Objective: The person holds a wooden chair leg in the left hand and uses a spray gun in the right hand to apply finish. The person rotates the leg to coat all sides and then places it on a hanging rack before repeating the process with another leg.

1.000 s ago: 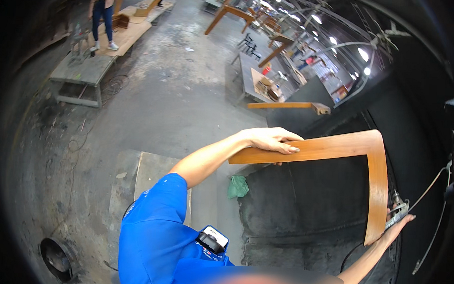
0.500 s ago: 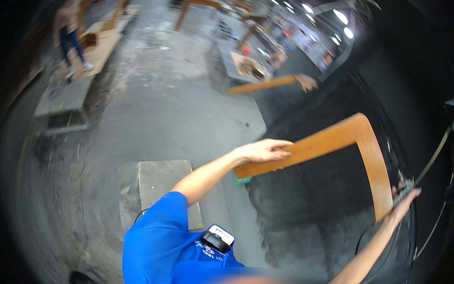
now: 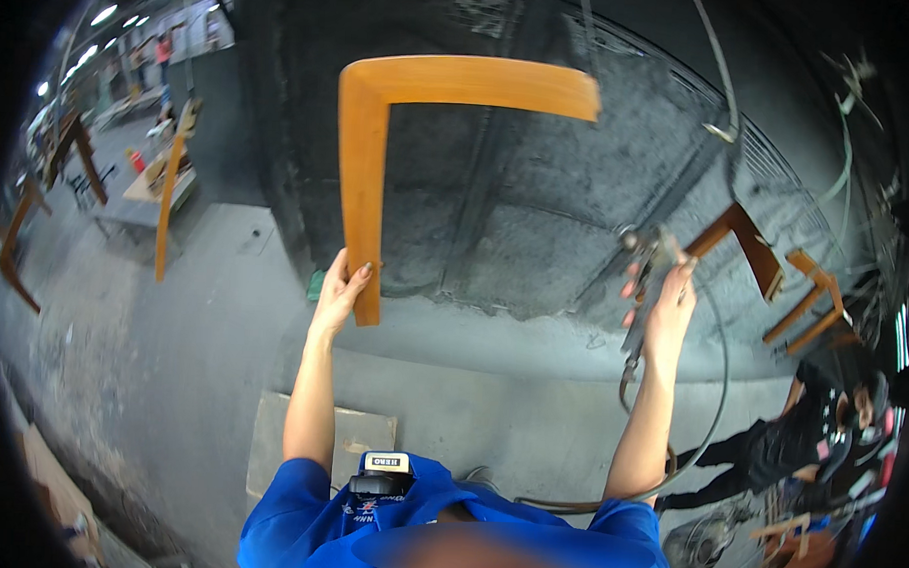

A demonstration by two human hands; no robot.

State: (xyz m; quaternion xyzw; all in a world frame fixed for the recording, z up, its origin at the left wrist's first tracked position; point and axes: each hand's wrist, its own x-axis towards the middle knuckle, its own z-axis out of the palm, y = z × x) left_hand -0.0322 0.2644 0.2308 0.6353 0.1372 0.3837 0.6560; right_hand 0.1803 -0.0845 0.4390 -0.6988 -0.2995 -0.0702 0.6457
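My left hand is closed around the lower end of an L-shaped, orange-brown wooden frame piece. The piece is raised before the dark wall; its long arm stands upright and its short arm points right. In my right hand is a metal spray gun, held upright and apart from the wood, its nozzle end toward the wall. A dark hose hangs from the gun and loops back past my right forearm. Motion blurs the gun's front, so I cannot tell whether it sprays.
Behind the wood stands a dark, stained panel wall. Other angled wooden pieces hang at right, near a person in dark clothes. Far left are a work table and another upright wooden piece. A flat board lies by my feet.
My view has swung right to face the dark wall. The wooden piece has turned more upright in my left hand. The spray gun is now away from its end.
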